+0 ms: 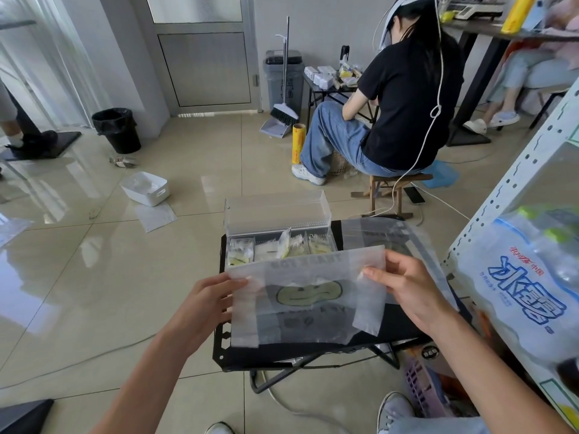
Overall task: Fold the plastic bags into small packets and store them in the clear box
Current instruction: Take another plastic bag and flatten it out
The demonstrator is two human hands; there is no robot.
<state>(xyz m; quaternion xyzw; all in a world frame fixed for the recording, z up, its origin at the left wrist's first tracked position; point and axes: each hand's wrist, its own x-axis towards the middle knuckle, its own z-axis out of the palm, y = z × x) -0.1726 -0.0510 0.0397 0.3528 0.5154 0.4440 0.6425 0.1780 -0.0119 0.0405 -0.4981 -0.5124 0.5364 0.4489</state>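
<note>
**Plastic bag [307, 296] held over the table [313, 352]**

Printed with a smiley face and reversed lettering I cannot read, it hangs just before the clear box [277, 214]. Left hand [206, 305] and right hand [407, 286] pinch its side edges. A water pack [529, 296] shows blue Chinese characters.

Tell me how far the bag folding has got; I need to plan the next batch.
Done: several folded packets already stand in the clear box. In hand: the left hand and right hand hold the smiley bag above the black table, its sides seemingly folded in. Left: finishing that packet, boxing it, then the flat bag behind.
</note>
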